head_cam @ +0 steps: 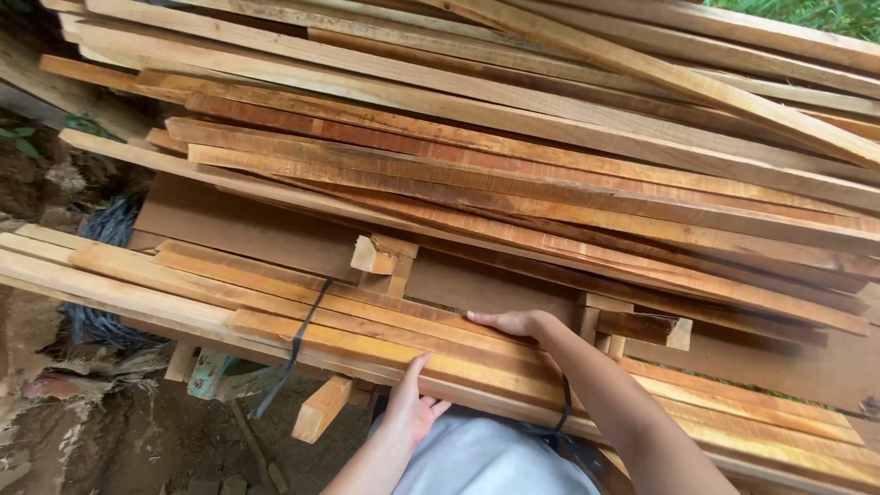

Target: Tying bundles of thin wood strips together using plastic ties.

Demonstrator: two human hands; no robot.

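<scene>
1. My left hand (411, 403) cups the near edge of the front plank (367, 344), fingers together.
2. My right hand (513, 323) lies flat on top, fingers spread.
3. I'd grip evenly, clear of the black strap (298, 344).

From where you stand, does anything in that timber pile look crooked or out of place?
Yes. The upper planks lie fanned at crossing angles, not squared up. A short offcut block sits tilted beneath them. Near the left hand, a stub of wood hangs below the strapped bundle, pointing downward. The right hand rests on that bundle.
</scene>
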